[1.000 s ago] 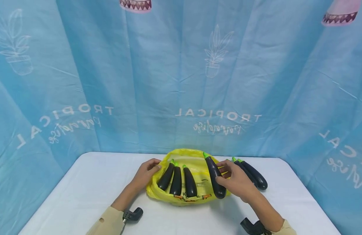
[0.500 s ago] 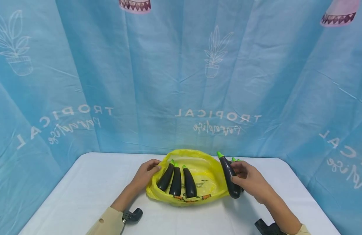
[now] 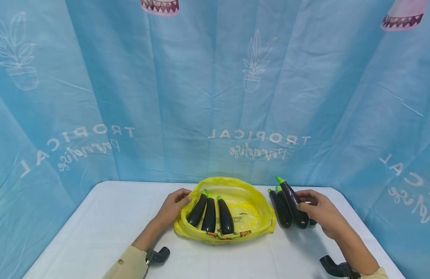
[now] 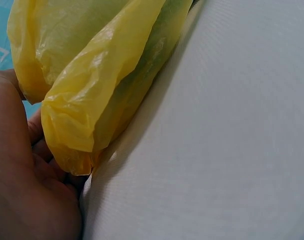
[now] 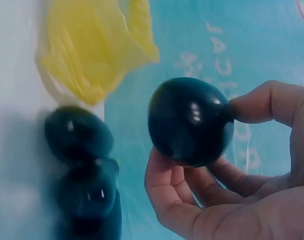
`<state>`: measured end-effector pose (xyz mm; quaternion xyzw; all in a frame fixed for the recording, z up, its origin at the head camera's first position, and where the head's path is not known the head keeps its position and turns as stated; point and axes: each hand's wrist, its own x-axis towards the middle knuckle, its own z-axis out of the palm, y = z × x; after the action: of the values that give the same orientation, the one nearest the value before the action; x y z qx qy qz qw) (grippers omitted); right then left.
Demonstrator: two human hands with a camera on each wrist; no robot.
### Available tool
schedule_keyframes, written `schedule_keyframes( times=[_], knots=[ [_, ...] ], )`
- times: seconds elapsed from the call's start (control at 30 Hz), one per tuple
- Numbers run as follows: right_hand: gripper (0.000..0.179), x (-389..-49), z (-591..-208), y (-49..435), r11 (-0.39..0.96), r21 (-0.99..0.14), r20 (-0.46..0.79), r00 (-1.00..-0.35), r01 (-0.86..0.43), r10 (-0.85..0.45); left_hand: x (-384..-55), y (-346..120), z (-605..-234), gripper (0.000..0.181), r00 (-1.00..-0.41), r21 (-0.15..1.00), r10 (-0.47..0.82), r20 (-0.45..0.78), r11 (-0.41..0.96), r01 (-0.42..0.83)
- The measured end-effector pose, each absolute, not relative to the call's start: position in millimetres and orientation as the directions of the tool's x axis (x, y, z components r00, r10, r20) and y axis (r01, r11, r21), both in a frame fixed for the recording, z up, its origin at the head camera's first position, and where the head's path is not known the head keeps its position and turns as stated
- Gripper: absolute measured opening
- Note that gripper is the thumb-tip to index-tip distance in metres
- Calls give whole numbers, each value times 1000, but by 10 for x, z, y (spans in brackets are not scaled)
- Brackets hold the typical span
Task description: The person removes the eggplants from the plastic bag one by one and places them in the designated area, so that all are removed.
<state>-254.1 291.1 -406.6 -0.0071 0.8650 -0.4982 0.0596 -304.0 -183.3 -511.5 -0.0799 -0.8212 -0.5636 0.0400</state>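
Note:
A yellow plastic bag lies with its mouth spread wide, and three dark eggplants with green stems show inside, one of them an eggplant at the middle. My left hand holds the bag's left edge, thumb and fingers about the plastic. To the right, my right hand grips another eggplant between thumb and fingers. It is raised over the eggplants on the table; its rounded end faces the right wrist camera. Beside the bag lies an eggplant, with others partly hidden behind the held one.
A white cloth covers the table. Blue printed curtains hang behind it and along both sides. Each wrist wears a black device, such as the left one.
My right hand has carried its eggplant from over the bag's right side to the right, above the eggplants on the table. My left hand has stayed at the bag's edge.

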Motion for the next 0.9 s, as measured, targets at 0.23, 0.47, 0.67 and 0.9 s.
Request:
schedule_keyframes(
  times=[0.23,0.47,0.67,0.9],
  knots=[
    [55,-2650,-4074,3209,454,-890,-98,-992,48,-85,-3019,-1858,-5097,26,-979,920,104,174,337,199],
    [54,-2738,-4173,3448,432,-902,-53,-997,21,-61,-3032,-1853,-5087,26,-981,919,109,163,346,191],
    [49,-2785,-4309,3608,410,-912,4,-1000,-16,-30,-3049,-1844,-5115,26,-975,917,130,178,337,212],
    [50,-2844,-4452,3678,464,-885,-14,-998,39,57,-3022,-1865,-5107,25,-979,920,117,167,339,198]
  ],
)
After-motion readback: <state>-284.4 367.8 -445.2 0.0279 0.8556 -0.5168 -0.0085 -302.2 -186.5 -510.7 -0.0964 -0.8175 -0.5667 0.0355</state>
